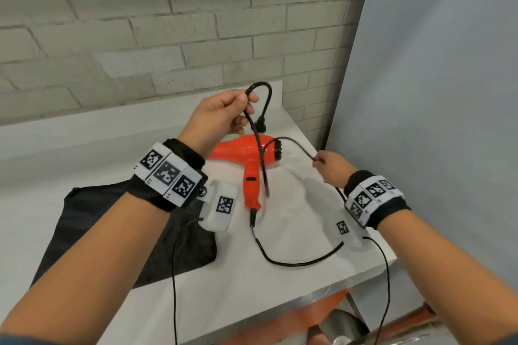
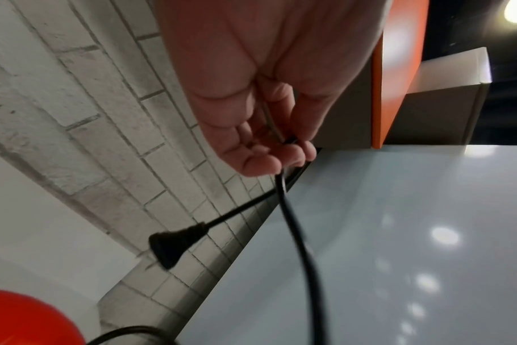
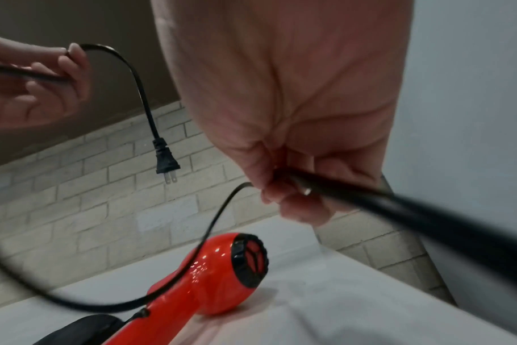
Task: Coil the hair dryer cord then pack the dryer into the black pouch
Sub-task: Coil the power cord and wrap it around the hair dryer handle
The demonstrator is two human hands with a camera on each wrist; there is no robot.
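An orange-red hair dryer (image 1: 249, 157) (image 3: 219, 277) lies on the white table (image 1: 302, 213), handle pointing toward me. Its black cord (image 1: 294, 262) runs from the handle across the table and up to both hands. My left hand (image 1: 224, 115) (image 2: 269, 149) is raised above the dryer and pinches the cord near its end, so the plug (image 1: 261, 123) (image 2: 174, 242) (image 3: 166, 161) dangles from a short arch. My right hand (image 1: 328, 165) (image 3: 292, 186) is to the right of the dryer and grips the cord farther along. The black pouch (image 1: 126, 235) lies flat at the left, partly under my left forearm.
A brick wall (image 1: 168, 31) runs behind the table and a pale grey panel (image 1: 434, 92) stands on the right. The table's front right edge (image 1: 372, 272) drops off to orange and metal fittings below. Thin wires hang from both wrist cameras.
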